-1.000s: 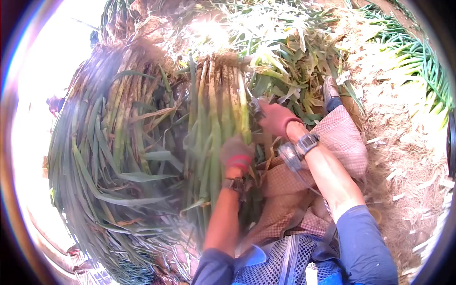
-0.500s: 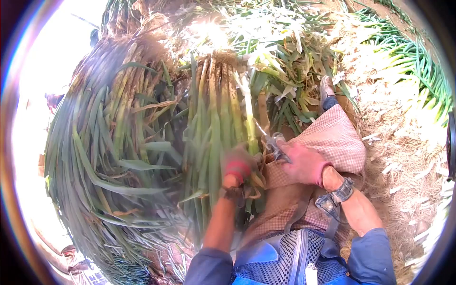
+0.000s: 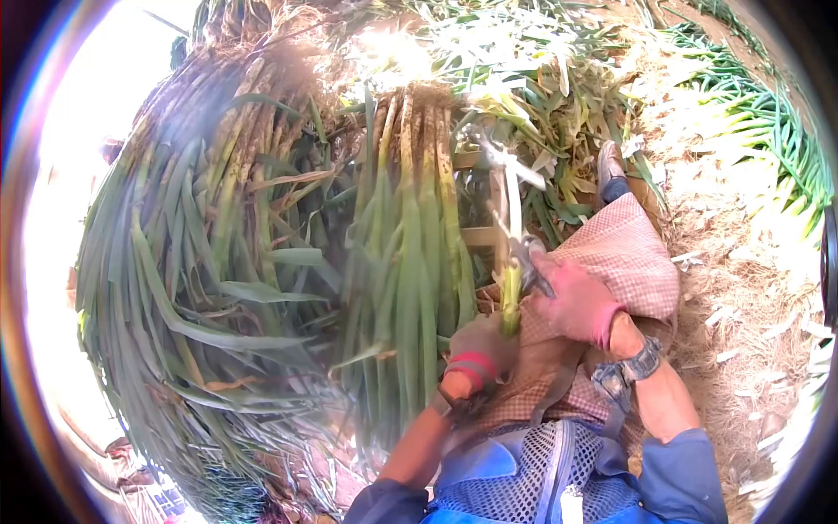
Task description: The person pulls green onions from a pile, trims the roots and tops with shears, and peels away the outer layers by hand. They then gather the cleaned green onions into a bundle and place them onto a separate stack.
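Observation:
My left hand (image 3: 483, 348), in a pink-cuffed glove, is closed round the lower part of a green onion stalk (image 3: 511, 297) over my lap. The stalk stands nearly upright, with its pale end pointing away from me. Just right of it, my right hand (image 3: 580, 306), in a pink glove, grips a metal hand tool (image 3: 531, 262) whose working end is against or beside the stalk. To the left, a bundle of long green onions (image 3: 410, 227) lies with roots at the far end.
A large heap of onions (image 3: 201, 262) fills the left. Stripped leaves (image 3: 541, 96) are piled ahead, near a shoe (image 3: 609, 162). A checkered cloth (image 3: 624, 253) covers my lap. Trimmings litter the ground (image 3: 724, 288) at right, beside a row of cleaned onions (image 3: 768, 131).
My left hand has moved right and toward me, bringing a stalk away from the bundle and beside the tool. My right hand has shifted slightly right and down.

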A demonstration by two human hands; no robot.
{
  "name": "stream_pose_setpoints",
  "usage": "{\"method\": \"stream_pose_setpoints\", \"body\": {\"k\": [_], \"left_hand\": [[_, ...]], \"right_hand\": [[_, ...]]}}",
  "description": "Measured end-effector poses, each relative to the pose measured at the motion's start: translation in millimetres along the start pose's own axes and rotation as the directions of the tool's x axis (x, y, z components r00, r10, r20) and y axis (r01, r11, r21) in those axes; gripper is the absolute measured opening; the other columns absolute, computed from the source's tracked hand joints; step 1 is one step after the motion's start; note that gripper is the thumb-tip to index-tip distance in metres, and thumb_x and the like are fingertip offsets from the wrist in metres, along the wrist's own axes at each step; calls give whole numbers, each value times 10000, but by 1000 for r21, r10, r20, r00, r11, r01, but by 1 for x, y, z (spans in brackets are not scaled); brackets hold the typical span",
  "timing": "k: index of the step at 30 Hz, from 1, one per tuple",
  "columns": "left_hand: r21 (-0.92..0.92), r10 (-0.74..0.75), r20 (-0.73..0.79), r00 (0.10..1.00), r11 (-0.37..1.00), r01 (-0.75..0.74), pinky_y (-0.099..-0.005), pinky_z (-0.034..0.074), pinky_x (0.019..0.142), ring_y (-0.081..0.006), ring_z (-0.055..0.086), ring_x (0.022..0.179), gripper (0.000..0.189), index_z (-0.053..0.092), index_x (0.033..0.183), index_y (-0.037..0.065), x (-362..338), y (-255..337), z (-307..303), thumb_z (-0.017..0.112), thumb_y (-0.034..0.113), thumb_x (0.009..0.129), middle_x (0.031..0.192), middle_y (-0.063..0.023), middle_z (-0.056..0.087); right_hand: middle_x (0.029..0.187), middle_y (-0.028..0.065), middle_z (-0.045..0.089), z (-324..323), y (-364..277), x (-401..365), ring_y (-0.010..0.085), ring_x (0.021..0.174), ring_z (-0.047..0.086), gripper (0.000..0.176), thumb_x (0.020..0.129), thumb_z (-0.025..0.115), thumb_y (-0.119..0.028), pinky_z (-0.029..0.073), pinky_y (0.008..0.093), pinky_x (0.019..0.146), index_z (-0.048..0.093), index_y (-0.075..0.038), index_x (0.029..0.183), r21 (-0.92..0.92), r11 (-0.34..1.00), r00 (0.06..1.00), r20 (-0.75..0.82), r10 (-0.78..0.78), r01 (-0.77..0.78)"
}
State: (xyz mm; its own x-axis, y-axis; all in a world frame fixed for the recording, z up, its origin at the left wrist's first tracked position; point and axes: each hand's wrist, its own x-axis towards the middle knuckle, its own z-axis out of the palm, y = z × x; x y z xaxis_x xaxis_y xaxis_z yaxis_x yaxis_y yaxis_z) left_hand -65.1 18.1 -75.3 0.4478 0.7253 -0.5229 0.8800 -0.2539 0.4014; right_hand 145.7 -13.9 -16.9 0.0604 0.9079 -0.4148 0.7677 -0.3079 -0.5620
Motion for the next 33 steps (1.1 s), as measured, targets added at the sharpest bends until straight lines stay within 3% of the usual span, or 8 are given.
{"method": "stream_pose_setpoints", "body": {"k": [4,9,15,19,21,23,28,33], "left_hand": [[-20,12,132,991,1000,-9,-485,577,892,-406,734,1005,447,730,1188,114,5,9,-30,704,470,919,1065,-192,764],[-195,-137,55,989,970,145,-432,578,882,-354,753,1003,399,770,1199,125,23,6,-66,674,430,960,1090,-171,778],[-188,-106,-378,920,981,35,-439,568,937,-369,732,1085,341,774,1203,110,70,-12,-63,685,337,965,1169,-189,759],[-224,-206,-355,912,966,131,-448,560,968,-380,716,1123,345,769,1226,99,83,-28,-60,690,308,964,1232,-195,742],[-304,-145,-429,891,953,9,-443,562,972,-380,718,1114,337,773,1227,106,90,-47,-51,687,306,969,1216,-192,747],[-311,-174,-418,892,950,39,-439,563,972,-377,719,1107,335,777,1224,113,91,-46,-54,683,312,972,1208,-186,751],[-247,-180,-457,871,966,70,-425,564,977,-360,727,1096,326,792,1196,127,94,-39,-57,672,339,978,1197,-166,759],[-89,-221,-421,880,975,202,-467,579,912,-374,733,1054,425,761,1221,134,101,-31,-58,684,461,960,1168,-170,754]], "right_hand": [[1320,334,608,0,-13,1,490,1228,607,780,953,617,-354,489,514,1065,369,-51,1628,20,999,995,90,-31,29],[1198,322,645,14,-18,26,491,1102,653,720,948,641,-316,530,532,975,430,-65,1590,1,997,974,214,-69,71],[1232,314,662,-5,-35,80,483,1111,680,684,962,645,-275,554,530,975,446,-53,1578,-89,993,989,135,-63,75],[1249,319,658,-15,-40,68,479,1115,679,686,978,629,-278,553,540,956,412,-66,1593,-62,997,970,243,-33,49],[1200,314,672,-13,-41,47,487,1095,679,699,975,624,-282,553,536,944,394,-56,1595,-71,997,945,328,8,16],[1123,297,682,6,-22,31,484,1064,684,705,972,622,-283,556,529,932,389,-54,1596,-37,991,955,273,-114,128],[1163,313,674,-4,-30,58,475,1071,690,712,971,630,-266,553,538,933,385,-50,1604,-89,996,964,266,-7,31],[1164,321,689,4,-19,114,472,1081,695,713,969,639,-271,558,518,971,411,-34,1602,-79,989,992,-19,-124,122]]}}
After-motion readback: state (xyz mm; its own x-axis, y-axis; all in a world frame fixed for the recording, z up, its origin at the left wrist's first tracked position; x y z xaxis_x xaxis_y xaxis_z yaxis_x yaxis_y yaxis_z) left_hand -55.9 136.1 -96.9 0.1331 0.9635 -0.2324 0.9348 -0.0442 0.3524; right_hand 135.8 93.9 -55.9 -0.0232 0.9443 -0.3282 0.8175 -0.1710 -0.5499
